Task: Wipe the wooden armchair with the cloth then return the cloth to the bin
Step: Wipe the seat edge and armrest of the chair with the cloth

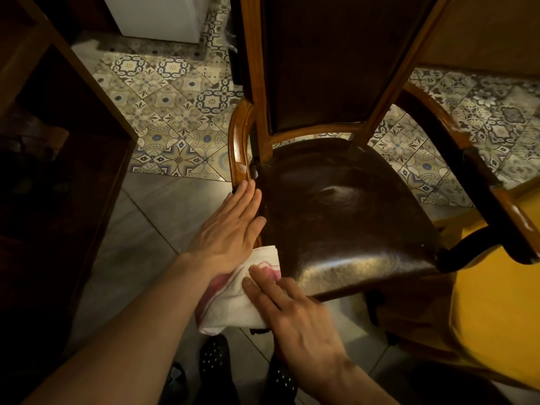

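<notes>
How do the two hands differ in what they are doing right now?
The left hand lies flat with straight fingers on the armrest of the brown wooden armchair, bare of cloth. The right hand sits nearer the camera, fingers pressing the folded white cloth with pink stripes at the seat's front corner. Both are palm down, neither closed in a grip.

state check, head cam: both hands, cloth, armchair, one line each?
left hand: open, flat, fingers extended along the chair's left arm, heel over the cloth
right hand: open, fingers flat, pressing on the cloth
cloth: white with red stripes, bunched, at the seat's front-left corner under both hands
armchair: upright, dark seat with nothing on it
bin: not in view
</notes>
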`<state>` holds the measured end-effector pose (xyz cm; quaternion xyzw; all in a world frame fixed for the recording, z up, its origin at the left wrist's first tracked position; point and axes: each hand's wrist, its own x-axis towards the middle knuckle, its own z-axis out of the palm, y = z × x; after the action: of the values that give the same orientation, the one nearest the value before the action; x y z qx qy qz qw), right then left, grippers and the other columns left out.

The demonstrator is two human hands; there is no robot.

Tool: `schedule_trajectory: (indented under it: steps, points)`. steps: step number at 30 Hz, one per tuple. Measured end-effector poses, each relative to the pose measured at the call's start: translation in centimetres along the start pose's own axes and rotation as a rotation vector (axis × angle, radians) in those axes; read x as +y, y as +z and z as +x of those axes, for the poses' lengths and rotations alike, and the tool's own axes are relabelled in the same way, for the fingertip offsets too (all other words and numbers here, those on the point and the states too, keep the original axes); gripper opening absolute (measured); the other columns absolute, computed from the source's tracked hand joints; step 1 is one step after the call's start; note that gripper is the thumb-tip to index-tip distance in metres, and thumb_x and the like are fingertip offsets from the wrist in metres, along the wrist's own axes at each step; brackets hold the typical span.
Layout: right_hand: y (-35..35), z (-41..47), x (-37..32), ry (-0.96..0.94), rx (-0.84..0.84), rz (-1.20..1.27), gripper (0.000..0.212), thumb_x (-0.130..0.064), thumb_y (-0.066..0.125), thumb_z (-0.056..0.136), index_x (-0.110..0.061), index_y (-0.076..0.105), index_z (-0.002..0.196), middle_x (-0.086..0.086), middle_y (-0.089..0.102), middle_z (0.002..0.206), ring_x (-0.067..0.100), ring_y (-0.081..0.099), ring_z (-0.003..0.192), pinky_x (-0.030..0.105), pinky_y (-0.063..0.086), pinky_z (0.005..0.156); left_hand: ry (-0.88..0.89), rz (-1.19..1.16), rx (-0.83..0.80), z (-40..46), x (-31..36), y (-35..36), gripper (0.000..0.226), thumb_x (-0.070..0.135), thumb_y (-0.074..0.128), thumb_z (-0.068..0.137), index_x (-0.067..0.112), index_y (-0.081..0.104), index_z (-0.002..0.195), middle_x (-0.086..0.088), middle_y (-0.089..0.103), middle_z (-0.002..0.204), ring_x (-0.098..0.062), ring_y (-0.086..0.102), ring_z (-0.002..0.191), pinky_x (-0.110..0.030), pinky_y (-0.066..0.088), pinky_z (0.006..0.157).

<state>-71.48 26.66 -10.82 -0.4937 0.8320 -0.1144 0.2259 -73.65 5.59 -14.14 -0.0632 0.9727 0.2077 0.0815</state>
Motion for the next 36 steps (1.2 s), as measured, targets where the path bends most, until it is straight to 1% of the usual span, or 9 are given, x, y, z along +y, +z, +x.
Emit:
schedule_trajectory:
  steps: [2,5,8,14,18,21,30,32,36]
  points:
    - [0.1,-0.6,0.0,-0.005,-0.001,-0.006,0.080,-0.010,0.063,0.086,-0.025,0.027,0.156,-0.002,0.022,0.163,0.027,0.045,0.135,0.039,0.056,0.085,-0.003,0.004,-0.003,-0.1,0.1,-0.1,0.069,0.051,-0.004,0.096,0.018,-0.003,0.156,0.004,-0.015,0.165,-0.004,-0.023,0.148,-0.021,-0.015,0.117]
    - [0.3,-1.2,0.1,-0.036,-0.051,0.026,0.083,-0.005,0.053,0.089,-0.026,0.014,0.158,-0.004,0.006,0.166,0.029,0.029,0.144,0.044,0.051,0.093,-0.010,-0.002,-0.006,-0.2,0.2,-0.1,0.065,0.048,0.001,0.099,0.017,-0.003,0.156,0.004,-0.015,0.165,-0.004,-0.022,0.148,-0.021,-0.014,0.117]
    - [0.2,-1.5,0.4,-0.064,-0.083,0.032,0.088,-0.002,0.053,0.084,-0.025,0.012,0.158,-0.002,0.005,0.167,0.029,0.026,0.145,0.046,0.051,0.092,-0.014,-0.019,0.001,-0.3,0.2,-0.1,0.067,0.050,0.000,0.098,0.018,-0.001,0.156,0.006,-0.016,0.163,-0.004,-0.021,0.148,-0.021,-0.014,0.117]
    - [0.1,-0.9,1.7,-0.130,-0.161,-0.024,0.098,-0.005,0.057,0.086,-0.032,-0.005,0.157,-0.007,-0.009,0.166,0.028,0.016,0.149,0.049,0.045,0.102,0.022,-0.094,0.014,-0.1,-1.0,0.2,0.066,0.050,-0.001,0.099,0.020,0.004,0.158,0.009,-0.008,0.166,0.004,-0.018,0.147,-0.014,-0.014,0.115]
    - [-0.3,-0.1,2.1,-0.146,-0.146,-0.077,0.095,-0.003,0.056,0.084,-0.033,0.002,0.158,-0.011,-0.008,0.166,0.027,0.025,0.145,0.047,0.050,0.093,0.034,-0.114,0.027,0.0,-1.7,0.5,0.065,0.049,0.000,0.100,0.020,0.007,0.158,0.008,-0.005,0.167,0.003,-0.015,0.148,-0.020,-0.008,0.120]
    - [-0.5,0.0,2.3,-0.155,-0.152,-0.109,0.100,0.001,0.056,0.079,-0.034,0.005,0.158,-0.011,-0.006,0.166,0.029,0.033,0.139,0.047,0.050,0.088,0.035,-0.113,0.037,-0.2,-1.6,0.6,0.065,0.049,0.000,0.100,0.020,0.007,0.158,0.008,-0.005,0.167,0.003,-0.016,0.148,-0.018,-0.010,0.118]
    - [-0.4,2.3,2.9,-0.109,-0.055,-0.115,0.109,0.008,0.056,0.075,-0.039,0.001,0.156,-0.015,-0.006,0.166,0.025,0.036,0.130,0.043,0.051,0.080,0.048,-0.086,0.035,0.0,-1.7,0.7,0.065,0.048,0.000,0.101,0.018,0.005,0.158,0.006,-0.007,0.167,0.000,-0.017,0.149,-0.026,-0.006,0.122]
    - [-0.6,3.2,3.1,-0.098,-0.017,-0.122,0.108,0.004,0.060,0.078,-0.039,0.000,0.156,-0.014,-0.004,0.166,0.025,0.039,0.126,0.044,0.051,0.080,0.043,-0.081,0.034,-0.1,-1.6,0.8,0.064,0.048,0.000,0.101,0.018,0.004,0.158,0.006,-0.007,0.167,0.000,-0.018,0.149,-0.029,-0.004,0.124]
    - [-0.8,4.4,3.4,-0.099,0.016,-0.149,0.109,-0.017,0.077,0.079,-0.038,0.004,0.157,-0.007,0.010,0.166,0.027,0.044,0.117,0.047,0.052,0.079,0.034,-0.083,0.024,-0.2,-1.5,0.7,0.067,0.051,-0.003,0.099,0.020,0.003,0.158,0.007,-0.008,0.167,0.000,-0.018,0.149,-0.031,-0.004,0.124]
